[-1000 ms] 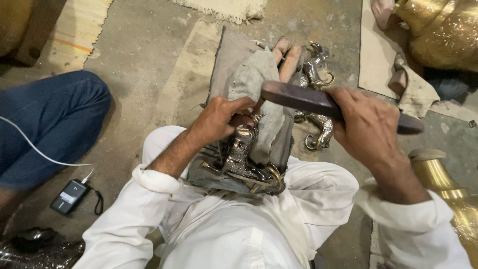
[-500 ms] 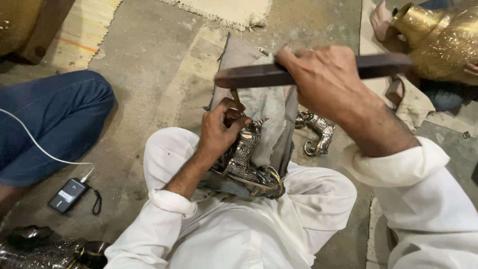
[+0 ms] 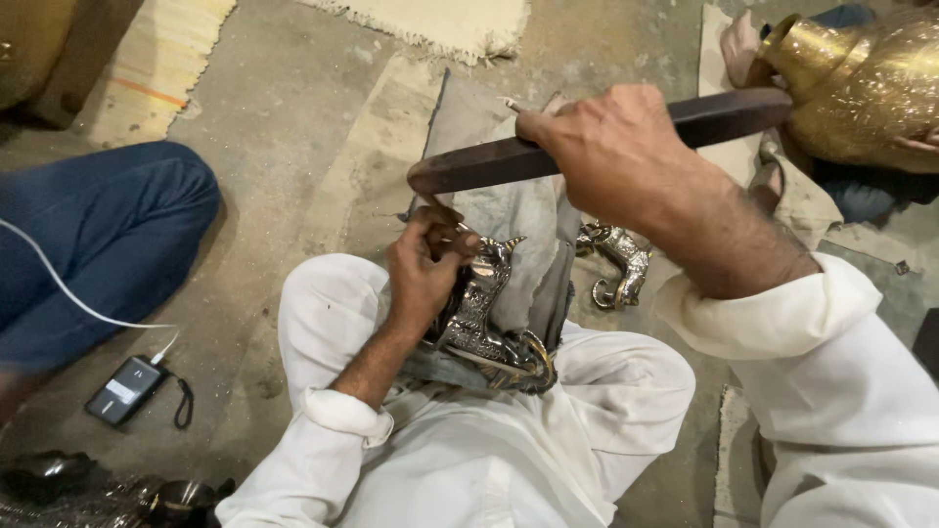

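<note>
My right hand (image 3: 616,156) grips a long dark wooden stick (image 3: 489,164) and holds it level, raised over my lap. Below its left end, my left hand (image 3: 425,274) is closed around a small tool pressed against a silver ornate metal piece (image 3: 479,313). That piece rests on a grey cloth pad (image 3: 518,220) between my knees, in white trousers. A second silver curved metal piece (image 3: 618,264) lies on the floor just right of the pad.
A large engraved brass vessel (image 3: 861,88) stands at the top right. Another person's leg in blue trousers (image 3: 98,230) is on the left, with a small black device (image 3: 125,388) on a white cable beside it. Dark metal parts (image 3: 88,494) lie at bottom left.
My right hand has lifted the wooden stick up off the work and holds it high. My left hand has stayed on the silver piece.
</note>
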